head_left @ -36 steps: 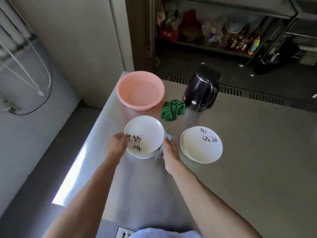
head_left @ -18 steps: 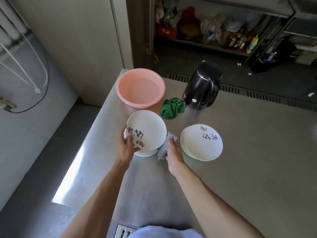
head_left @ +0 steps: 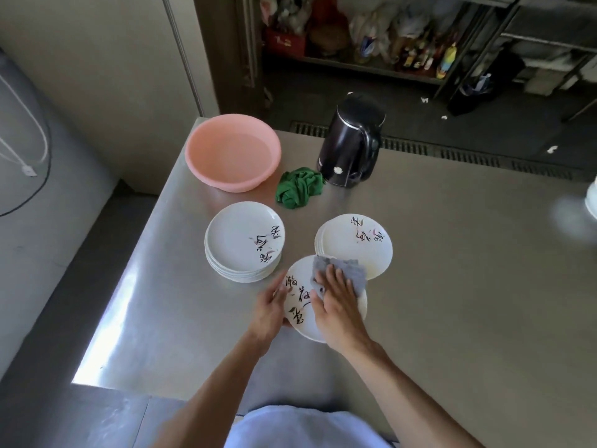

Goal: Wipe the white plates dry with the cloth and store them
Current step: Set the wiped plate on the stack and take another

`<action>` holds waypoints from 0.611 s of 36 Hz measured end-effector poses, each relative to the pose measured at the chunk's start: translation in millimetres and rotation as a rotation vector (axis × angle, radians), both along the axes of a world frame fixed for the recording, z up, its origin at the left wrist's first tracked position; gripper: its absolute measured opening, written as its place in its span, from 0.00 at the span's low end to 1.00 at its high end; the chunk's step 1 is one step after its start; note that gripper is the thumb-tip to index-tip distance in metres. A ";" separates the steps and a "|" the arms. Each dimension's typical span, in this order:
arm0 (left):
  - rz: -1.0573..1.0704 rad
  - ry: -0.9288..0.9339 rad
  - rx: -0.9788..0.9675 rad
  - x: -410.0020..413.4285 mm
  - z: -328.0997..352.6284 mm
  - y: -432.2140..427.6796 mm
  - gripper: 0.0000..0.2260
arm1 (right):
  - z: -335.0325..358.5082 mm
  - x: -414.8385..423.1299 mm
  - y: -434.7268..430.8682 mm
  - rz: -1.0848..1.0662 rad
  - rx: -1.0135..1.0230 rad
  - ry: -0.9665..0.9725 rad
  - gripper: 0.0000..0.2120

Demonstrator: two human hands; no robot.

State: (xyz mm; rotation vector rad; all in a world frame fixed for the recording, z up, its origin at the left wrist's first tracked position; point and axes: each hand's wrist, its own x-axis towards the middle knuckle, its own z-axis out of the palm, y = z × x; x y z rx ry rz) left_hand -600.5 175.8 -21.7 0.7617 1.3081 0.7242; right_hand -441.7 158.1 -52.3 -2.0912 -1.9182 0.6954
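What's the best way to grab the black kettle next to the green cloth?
Take the black kettle by its loop handle, coming in from the right. It stands upright with the handle on that side, while the green cloth lies at its left base.

Grey cloth (head_left: pixel 352 270) spread on one white plate (head_left: pixel 298 318), near left stack (head_left: pixel 242 240) and right stack (head_left: pixel 355 245)

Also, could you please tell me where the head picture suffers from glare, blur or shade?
Head view: strong glare streaks the steel table along its left edge; a white object at the right border is blurred beyond telling; the back shelves lie in dim shade; the right hand, grey cloth and held plate are fairly sharp.
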 end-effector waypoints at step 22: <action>-0.136 0.088 -0.226 54.3 -35.5 -45.8 0.18 | -53.9 34.7 -70.9 -0.024 -0.409 -0.018 0.30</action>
